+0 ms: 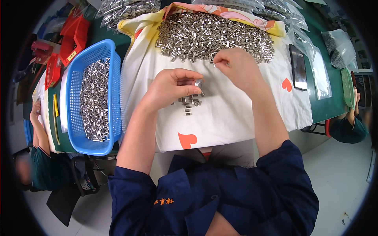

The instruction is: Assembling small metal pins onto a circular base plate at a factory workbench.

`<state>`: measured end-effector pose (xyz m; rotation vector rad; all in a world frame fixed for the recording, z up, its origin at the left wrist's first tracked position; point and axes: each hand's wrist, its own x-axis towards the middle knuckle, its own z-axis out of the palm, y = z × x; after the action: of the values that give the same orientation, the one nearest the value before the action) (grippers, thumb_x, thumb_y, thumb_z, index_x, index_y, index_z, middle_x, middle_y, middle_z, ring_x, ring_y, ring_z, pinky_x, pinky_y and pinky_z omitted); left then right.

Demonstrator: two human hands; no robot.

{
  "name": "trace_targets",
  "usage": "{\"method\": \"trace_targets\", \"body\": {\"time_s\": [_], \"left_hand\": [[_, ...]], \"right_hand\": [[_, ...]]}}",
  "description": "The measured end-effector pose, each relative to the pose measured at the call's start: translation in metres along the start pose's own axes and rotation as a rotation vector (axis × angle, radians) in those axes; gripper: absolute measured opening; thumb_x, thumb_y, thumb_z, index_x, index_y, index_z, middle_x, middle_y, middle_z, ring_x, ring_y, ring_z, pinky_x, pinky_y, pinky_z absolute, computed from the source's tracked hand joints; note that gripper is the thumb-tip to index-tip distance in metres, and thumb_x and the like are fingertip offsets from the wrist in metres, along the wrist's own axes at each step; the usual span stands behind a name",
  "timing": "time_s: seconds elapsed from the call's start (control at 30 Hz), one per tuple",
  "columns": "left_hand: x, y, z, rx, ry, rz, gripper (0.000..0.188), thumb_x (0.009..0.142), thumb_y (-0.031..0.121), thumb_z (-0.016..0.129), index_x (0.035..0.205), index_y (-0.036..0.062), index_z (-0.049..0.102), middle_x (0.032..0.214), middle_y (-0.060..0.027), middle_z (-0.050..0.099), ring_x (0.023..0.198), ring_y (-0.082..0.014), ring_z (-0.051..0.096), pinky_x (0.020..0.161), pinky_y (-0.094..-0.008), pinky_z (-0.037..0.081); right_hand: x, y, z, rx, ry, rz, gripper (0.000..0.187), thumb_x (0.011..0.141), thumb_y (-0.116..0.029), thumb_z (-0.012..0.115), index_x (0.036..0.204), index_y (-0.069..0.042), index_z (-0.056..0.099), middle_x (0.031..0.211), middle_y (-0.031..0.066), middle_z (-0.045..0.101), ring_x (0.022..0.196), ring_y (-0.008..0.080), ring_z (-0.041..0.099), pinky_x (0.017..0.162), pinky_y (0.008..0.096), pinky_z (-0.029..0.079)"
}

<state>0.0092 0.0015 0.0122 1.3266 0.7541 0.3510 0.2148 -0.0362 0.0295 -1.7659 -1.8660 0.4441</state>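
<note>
My left hand [170, 87] is closed around a round, silvery metal piece [199, 83], with its flat end showing between thumb and fingers. Under that hand, several small metal cylinders [188, 110] lie loose on the white cloth [228, 118]. To the right, my right hand [239, 71] has thumb and forefinger pinched together beside the near edge of the heap of small metal cylinders [216, 35]. A tiny shiny cylinder [214, 65] shows at its fingertips. The palm side of this hand is hidden.
On the left stands a blue plastic basket [113, 70] holding many small cylinders. Red bins [73, 37] are behind it. A phone [298, 67] and clear plastic bags [322, 74] lie at the right. Bags of metal parts [126, 11] line the back. Co-workers sit at both sides.
</note>
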Motion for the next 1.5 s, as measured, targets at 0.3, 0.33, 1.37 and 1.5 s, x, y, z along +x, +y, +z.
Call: {"method": "trace_targets", "body": {"time_s": [0.3, 0.33, 1.37, 1.5], "left_hand": [[0.002, 0.001, -0.001, -0.013, 0.011, 0.006, 0.031, 0.072, -0.004, 0.063, 0.102, -0.0034, 0.057, 0.089, -0.0050, 0.061, 0.078, -0.0092, 0.058, 0.070, -0.0213, 0.048], [0.002, 0.000, -0.002, -0.012, 0.011, 0.006, 0.031, 0.072, -0.004, 0.063, 0.102, -0.0034, 0.057, 0.089, -0.0050, 0.061, 0.078, -0.0092, 0.058, 0.070, -0.0213, 0.048], [0.003, -0.001, -0.002, -0.221, 0.164, 0.097, 0.030, 0.072, 0.001, 0.066, 0.100, -0.0045, 0.058, 0.087, -0.0077, 0.062, 0.078, -0.0106, 0.059, 0.069, -0.0204, 0.048], [0.002, -0.002, -0.003, -0.127, 0.122, 0.040, 0.030, 0.072, 0.001, 0.066, 0.100, -0.0034, 0.059, 0.087, -0.0061, 0.062, 0.076, -0.0089, 0.058, 0.068, -0.0196, 0.047]], "right_hand": [[-0.001, 0.002, 0.019, -0.248, 0.027, -0.157, 0.007, 0.071, -0.013, 0.057, 0.072, -0.007, 0.062, 0.073, 0.0076, 0.059, 0.078, 0.0259, 0.054, 0.073, 0.0362, 0.042], [0.000, -0.001, 0.021, -0.250, 0.046, -0.173, 0.007, 0.072, -0.013, 0.057, 0.071, -0.007, 0.061, 0.073, 0.0077, 0.059, 0.078, 0.0260, 0.054, 0.073, 0.0363, 0.042], [-0.008, -0.027, 0.012, 0.457, -0.095, -0.018, 0.010, 0.068, -0.007, 0.064, 0.076, -0.002, 0.060, 0.073, 0.0041, 0.061, 0.067, 0.0146, 0.056, 0.063, 0.0265, 0.044], [-0.006, -0.024, 0.005, 0.484, -0.226, 0.094, 0.013, 0.069, -0.009, 0.064, 0.080, -0.003, 0.062, 0.074, 0.0046, 0.061, 0.068, 0.0138, 0.056, 0.063, 0.0254, 0.044]]}}
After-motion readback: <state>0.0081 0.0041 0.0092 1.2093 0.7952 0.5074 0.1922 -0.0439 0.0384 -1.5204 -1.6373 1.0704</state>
